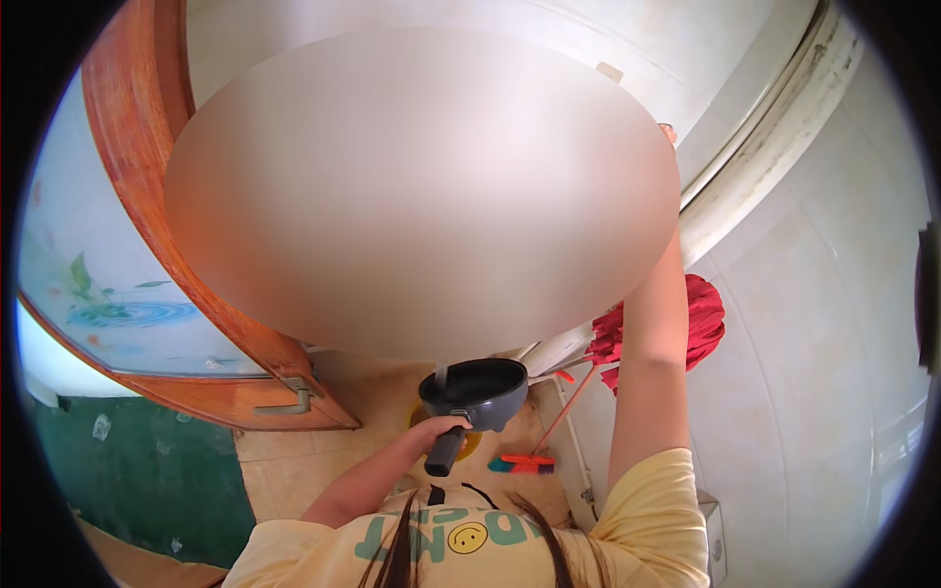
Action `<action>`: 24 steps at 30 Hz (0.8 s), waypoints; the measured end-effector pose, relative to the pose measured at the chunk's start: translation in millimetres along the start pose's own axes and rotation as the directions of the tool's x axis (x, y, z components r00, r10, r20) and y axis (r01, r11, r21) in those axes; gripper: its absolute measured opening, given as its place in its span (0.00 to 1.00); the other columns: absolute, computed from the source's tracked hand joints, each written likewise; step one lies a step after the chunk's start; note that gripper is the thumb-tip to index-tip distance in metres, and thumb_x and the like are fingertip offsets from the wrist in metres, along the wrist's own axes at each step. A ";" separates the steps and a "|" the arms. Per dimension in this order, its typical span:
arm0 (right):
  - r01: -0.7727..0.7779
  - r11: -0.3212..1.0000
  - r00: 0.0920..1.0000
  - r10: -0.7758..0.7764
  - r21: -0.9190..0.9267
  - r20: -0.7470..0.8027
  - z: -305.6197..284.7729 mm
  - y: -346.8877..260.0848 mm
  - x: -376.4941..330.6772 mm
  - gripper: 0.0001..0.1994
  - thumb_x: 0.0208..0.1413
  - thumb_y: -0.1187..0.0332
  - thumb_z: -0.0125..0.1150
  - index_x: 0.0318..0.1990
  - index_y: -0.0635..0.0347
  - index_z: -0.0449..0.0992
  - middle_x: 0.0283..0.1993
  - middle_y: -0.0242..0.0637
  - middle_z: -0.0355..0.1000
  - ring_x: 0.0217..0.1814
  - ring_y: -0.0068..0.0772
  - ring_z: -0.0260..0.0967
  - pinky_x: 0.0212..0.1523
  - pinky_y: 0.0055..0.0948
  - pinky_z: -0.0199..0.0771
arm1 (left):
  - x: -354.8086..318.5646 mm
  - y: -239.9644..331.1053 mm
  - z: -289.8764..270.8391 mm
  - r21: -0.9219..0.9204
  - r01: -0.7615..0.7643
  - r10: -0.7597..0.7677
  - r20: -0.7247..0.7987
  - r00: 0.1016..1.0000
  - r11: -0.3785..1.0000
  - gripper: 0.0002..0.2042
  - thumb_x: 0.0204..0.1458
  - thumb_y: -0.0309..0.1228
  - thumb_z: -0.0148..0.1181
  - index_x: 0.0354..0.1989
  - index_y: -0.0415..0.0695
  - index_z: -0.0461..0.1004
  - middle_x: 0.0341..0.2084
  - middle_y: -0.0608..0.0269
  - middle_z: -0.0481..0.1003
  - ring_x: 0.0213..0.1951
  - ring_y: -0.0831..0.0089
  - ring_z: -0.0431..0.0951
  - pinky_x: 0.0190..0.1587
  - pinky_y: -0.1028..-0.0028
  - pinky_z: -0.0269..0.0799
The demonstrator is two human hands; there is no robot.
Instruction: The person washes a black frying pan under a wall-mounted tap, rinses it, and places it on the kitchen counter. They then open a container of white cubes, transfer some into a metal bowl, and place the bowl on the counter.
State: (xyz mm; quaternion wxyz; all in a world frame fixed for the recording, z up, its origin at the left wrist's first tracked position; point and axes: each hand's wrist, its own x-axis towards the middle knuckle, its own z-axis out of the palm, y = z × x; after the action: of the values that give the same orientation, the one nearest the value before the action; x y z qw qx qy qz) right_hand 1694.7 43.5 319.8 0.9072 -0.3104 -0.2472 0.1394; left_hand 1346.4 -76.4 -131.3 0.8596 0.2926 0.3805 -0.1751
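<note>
A dark grey deep frying pan [500,397] hangs low in front of my body. My left hand [443,427] is closed around the root of its black handle. The pan's dark inside faces up, and a small pale streak shows over its left rim. My right arm stretches up and away on the right side. Only a sliver of my right hand [668,133] shows past a large blurred oval, close to the pale wall. The blur hides the rest of that hand and whatever it may touch.
On the left stands a wooden door [137,118] with a painted glass panel and metal handle [284,400]. A broom [524,464] leans at the right, near a red folded cloth-like thing [704,323]. Something round and yellow [473,446] lies beneath the pan. A white pipe [755,186] runs along the right wall.
</note>
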 end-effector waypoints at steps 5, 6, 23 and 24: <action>0.025 0.997 0.999 -0.028 -0.079 -0.040 5.6 5.8 12.5 0.14 0.38 0.90 0.50 0.25 0.63 0.53 0.24 0.40 0.61 0.21 0.29 0.64 0.34 0.29 0.79 | 0.4 0.9 -7.5 -0.008 0.011 -0.011 0.037 0.999 1.000 0.18 0.37 0.38 0.60 0.32 0.38 0.67 0.20 0.56 0.72 0.21 0.68 0.73 0.25 0.71 0.72; 0.024 0.996 0.999 -0.027 -0.083 -0.040 7.0 6.7 13.2 0.14 0.38 0.90 0.50 0.25 0.63 0.54 0.23 0.40 0.61 0.21 0.29 0.64 0.33 0.30 0.79 | -1.5 2.3 -8.1 -0.005 0.007 -0.007 0.041 0.999 1.000 0.18 0.37 0.38 0.60 0.32 0.38 0.66 0.20 0.56 0.72 0.21 0.68 0.73 0.24 0.71 0.72; -0.139 0.986 0.942 0.101 -0.095 -0.320 8.2 28.0 39.5 0.10 0.37 0.91 0.51 0.22 0.70 0.59 0.25 0.44 0.64 0.24 0.33 0.66 0.32 0.31 0.79 | 1.0 0.1 -12.2 -0.028 0.024 -0.024 0.006 1.000 0.999 0.18 0.37 0.37 0.60 0.33 0.39 0.65 0.20 0.56 0.71 0.20 0.67 0.73 0.24 0.70 0.72; -0.143 0.981 0.939 0.094 -0.130 -0.330 8.2 29.6 38.0 0.10 0.37 0.91 0.51 0.22 0.70 0.59 0.25 0.44 0.64 0.24 0.33 0.66 0.32 0.31 0.79 | 1.3 1.0 -12.4 -0.038 0.038 -0.038 0.006 0.999 0.999 0.18 0.37 0.36 0.60 0.33 0.39 0.65 0.20 0.56 0.71 0.20 0.67 0.73 0.24 0.70 0.72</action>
State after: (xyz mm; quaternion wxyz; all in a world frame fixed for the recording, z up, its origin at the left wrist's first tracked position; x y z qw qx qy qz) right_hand 1719.3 85.8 320.4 0.8991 -0.4115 -0.0861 0.1220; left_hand 1340.9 -67.9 -138.6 0.8627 0.2684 0.3867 -0.1848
